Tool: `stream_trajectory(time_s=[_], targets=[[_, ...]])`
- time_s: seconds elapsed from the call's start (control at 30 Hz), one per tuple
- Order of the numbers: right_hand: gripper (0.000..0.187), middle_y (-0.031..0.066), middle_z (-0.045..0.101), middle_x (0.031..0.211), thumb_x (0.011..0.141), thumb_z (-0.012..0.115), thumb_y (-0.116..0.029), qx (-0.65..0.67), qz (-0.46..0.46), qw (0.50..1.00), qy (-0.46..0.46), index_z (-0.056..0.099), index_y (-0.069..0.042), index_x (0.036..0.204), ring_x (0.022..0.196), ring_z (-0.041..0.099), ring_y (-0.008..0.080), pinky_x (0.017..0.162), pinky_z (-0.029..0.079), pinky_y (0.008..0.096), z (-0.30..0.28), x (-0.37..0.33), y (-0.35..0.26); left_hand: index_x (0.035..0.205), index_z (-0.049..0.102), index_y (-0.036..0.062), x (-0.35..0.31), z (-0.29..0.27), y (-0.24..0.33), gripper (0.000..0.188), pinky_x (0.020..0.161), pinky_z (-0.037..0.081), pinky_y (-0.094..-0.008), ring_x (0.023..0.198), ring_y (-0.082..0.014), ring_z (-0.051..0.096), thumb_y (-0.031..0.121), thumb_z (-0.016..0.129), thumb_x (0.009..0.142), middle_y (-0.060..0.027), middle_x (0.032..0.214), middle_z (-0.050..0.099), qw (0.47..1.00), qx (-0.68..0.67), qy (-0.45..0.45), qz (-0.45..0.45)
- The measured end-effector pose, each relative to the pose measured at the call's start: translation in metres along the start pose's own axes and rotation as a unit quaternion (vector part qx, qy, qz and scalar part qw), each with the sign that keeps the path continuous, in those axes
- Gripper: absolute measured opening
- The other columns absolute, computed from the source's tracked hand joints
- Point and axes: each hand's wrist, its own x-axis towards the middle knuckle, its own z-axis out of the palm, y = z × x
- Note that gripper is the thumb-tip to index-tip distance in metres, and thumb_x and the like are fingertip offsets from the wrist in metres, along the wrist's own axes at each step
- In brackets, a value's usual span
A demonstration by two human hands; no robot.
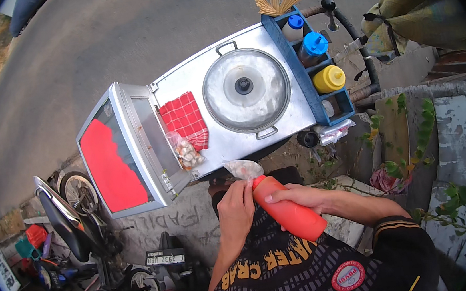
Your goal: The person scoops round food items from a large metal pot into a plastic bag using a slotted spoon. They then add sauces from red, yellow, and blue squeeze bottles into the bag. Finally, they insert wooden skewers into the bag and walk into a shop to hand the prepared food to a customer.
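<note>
My right hand [299,196] is wrapped round a red squeeze bottle [295,216], tilted with its top end toward the cart. At that end, my left hand [238,205] pinches a small clear plastic bag [244,169] with pale food pieces in it. The bottle's tip is hidden by the bag and my fingers. Just beyond lies another clear bag of whitish round pieces [188,155] on the cart's metal top [180,88], beside a red checked cloth [185,119]. A large lidded metal pot [248,106] is set into the cart top.
A blue rack [284,42] on the cart's right holds a yellow squeeze bottle [329,79], blue-capped bottles [313,45] and wooden skewers [279,2]. A glass-sided case [124,152] stands at the left. Parked motorcycles [75,221] are at lower left; a tied sack [413,10] hangs at upper right.
</note>
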Motion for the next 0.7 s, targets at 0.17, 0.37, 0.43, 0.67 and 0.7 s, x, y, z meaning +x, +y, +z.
stream_trajectory(time_s=[0.17, 0.37, 0.43, 0.67, 0.7], targets=[[0.059, 0.0118, 0.065, 0.093, 0.093, 0.078, -0.043, 0.026, 0.026, 0.999, 0.009, 0.051, 0.0, 0.124, 0.066, 0.072, 0.0239, 0.056, 0.065, 0.0386, -0.002, 0.007, 0.011, 0.097, 0.069, 0.0003, -0.013, 0.005, -0.004, 0.005, 0.063, 0.053, -0.0403, 0.071, -0.0345, 0.069, 0.005, 0.07, 0.098, -0.0163, 0.083, 0.068, 1.0, 0.009, 0.011, 0.001], [0.059, 0.013, 0.066, 0.093, 0.093, 0.077, -0.044, 0.074, 0.077, 0.994, 0.011, 0.052, -0.001, 0.123, 0.066, 0.073, 0.0274, 0.056, 0.065, 0.0404, -0.005, 0.005, 0.019, 0.097, 0.068, 0.0009, -0.019, 0.011, -0.006, 0.005, 0.062, 0.054, -0.0391, 0.071, -0.0331, 0.07, 0.004, 0.072, 0.096, -0.0144, 0.084, 0.069, 1.0, 0.02, 0.012, -0.002], [0.058, 0.0132, 0.066, 0.093, 0.094, 0.076, -0.045, 0.109, 0.098, 0.989, 0.002, 0.052, -0.001, 0.123, 0.066, 0.074, 0.0286, 0.056, 0.065, 0.0414, -0.009, 0.004, 0.026, 0.097, 0.069, 0.0011, -0.022, 0.012, -0.004, 0.005, 0.061, 0.054, -0.0389, 0.07, -0.0322, 0.07, 0.003, 0.072, 0.096, -0.0136, 0.084, 0.069, 0.999, 0.029, 0.021, 0.011], [0.058, 0.0135, 0.065, 0.094, 0.093, 0.077, -0.045, 0.146, 0.086, 0.985, 0.041, 0.053, -0.001, 0.123, 0.071, 0.074, 0.03, 0.061, 0.065, 0.043, 0.003, -0.009, 0.036, 0.096, 0.069, 0.0019, -0.031, 0.024, 0.003, 0.005, 0.059, 0.054, -0.0386, 0.067, -0.0304, 0.07, 0.005, 0.073, 0.096, -0.013, 0.08, 0.069, 0.997, 0.052, 0.054, 0.002], [0.058, 0.0135, 0.065, 0.094, 0.093, 0.077, -0.044, 0.146, 0.084, 0.984, 0.049, 0.053, -0.001, 0.122, 0.071, 0.074, 0.0301, 0.062, 0.065, 0.0431, 0.005, -0.009, 0.037, 0.095, 0.069, 0.0019, -0.032, 0.026, 0.002, 0.005, 0.058, 0.054, -0.0384, 0.066, -0.0303, 0.069, 0.004, 0.073, 0.096, -0.0132, 0.079, 0.069, 0.997, 0.045, 0.062, -0.004]])
